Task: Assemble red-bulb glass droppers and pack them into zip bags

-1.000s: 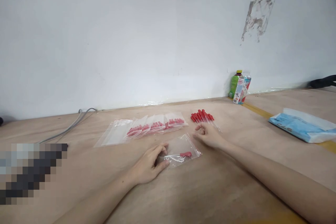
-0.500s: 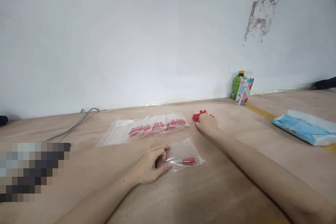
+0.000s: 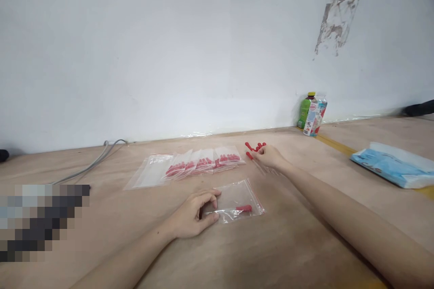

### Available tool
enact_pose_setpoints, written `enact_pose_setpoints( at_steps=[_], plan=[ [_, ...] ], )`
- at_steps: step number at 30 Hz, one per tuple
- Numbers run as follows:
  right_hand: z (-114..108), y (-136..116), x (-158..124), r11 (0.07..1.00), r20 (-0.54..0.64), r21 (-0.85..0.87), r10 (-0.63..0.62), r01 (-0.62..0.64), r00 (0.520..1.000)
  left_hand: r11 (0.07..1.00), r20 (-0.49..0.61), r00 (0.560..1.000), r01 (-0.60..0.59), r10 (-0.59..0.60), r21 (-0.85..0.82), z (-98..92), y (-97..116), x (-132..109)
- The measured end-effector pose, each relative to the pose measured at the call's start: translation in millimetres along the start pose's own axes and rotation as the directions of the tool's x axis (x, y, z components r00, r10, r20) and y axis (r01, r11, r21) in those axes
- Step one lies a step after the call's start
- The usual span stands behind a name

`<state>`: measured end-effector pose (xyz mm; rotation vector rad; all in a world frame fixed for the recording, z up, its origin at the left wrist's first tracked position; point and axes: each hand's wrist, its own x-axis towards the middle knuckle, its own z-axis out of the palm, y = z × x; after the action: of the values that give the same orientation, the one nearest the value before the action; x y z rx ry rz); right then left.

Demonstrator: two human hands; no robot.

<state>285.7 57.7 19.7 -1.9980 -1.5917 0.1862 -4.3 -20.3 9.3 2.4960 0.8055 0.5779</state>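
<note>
My left hand (image 3: 195, 214) rests on the left end of a clear zip bag (image 3: 230, 192), thumb and index finger apart. Inside the bag lies one dropper (image 3: 243, 208) with a red rubber bulb and a thin clear stem. Farther off, my right hand (image 3: 271, 157) is closed in a pinch at a small group of loose red-bulbed droppers (image 3: 250, 146). One dropper's bulb (image 3: 249, 156) shows at my fingertips, its clear stem slanting toward me. My fingers partly hide the others.
Left of the loose droppers, overlapping zip bags (image 3: 205, 162) hold several red-bulbed droppers. A flat bag (image 3: 154, 171) lies at their left end. Two bottles (image 3: 310, 115) stand by the wall. A blue tissue pack (image 3: 389, 165) lies right; a grey cable (image 3: 98, 160) runs left.
My right hand has drawn slightly back over the loose droppers, and they have spread so that more bulbs and stems show. My left hand and its bag have hardly moved.
</note>
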Motion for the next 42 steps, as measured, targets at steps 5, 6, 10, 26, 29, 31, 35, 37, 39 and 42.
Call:
enact_pose_setpoints(
  at_steps=[5,6,10,26,29,31,35,37,39,42],
  plan=[
    [0.4,14.0,-28.7,0.857,0.122,0.515,-0.097,0.02,0.988,1.0,0.001,1.0,0.01,-0.01,0.01,0.3,0.5,0.9],
    [3.2,16.7,-36.9,0.762,0.136,0.648,-0.109,-0.006,0.985,1.0,-0.002,1.0,0.008,-0.008,0.011,0.1,1.2,1.0],
    [12.6,17.9,-68.1,0.537,0.166,0.839,-0.096,-0.089,0.981,1.0,-0.009,1.0,-0.007,0.007,0.015,-0.1,3.6,0.9],
    [3.8,19.3,-85.3,0.702,0.461,0.704,-0.338,-0.106,0.82,0.997,-0.001,1.0,-0.001,0.001,0.082,3.4,-3.3,-1.8],
    [-2.4,12.7,-88.7,0.773,0.421,0.625,-0.45,0.107,0.788,0.997,0.007,1.0,-0.003,0.003,0.083,3.6,-3.3,-1.3],
    [-1.1,5.8,-92.7,0.775,0.376,0.602,-0.486,0.192,0.789,0.996,0.013,1.0,-0.011,0.01,0.085,3.7,-2.8,-0.8],
    [8.1,-1.3,-97.7,0.672,0.36,0.737,-0.481,0.073,0.799,0.996,0.009,1.0,-0.02,0.019,0.083,3.7,-1.8,-0.1],
    [9.4,1.1,-95.7,0.642,0.398,0.767,-0.482,0.005,0.78,0.997,0.007,1.0,-0.016,0.015,0.081,3.5,-1.4,0.1],
    [7.0,6.4,-89.1,0.708,0.462,0.706,-0.446,-0.014,0.766,0.997,0.005,1.0,-0.014,0.014,0.077,3.4,-1.0,0.3],
    [0.1,15.0,-70.5,0.847,0.405,0.529,-0.317,0.063,0.858,0.998,0.008,1.0,-0.027,0.027,0.054,3.2,0.1,0.7]
  ],
)
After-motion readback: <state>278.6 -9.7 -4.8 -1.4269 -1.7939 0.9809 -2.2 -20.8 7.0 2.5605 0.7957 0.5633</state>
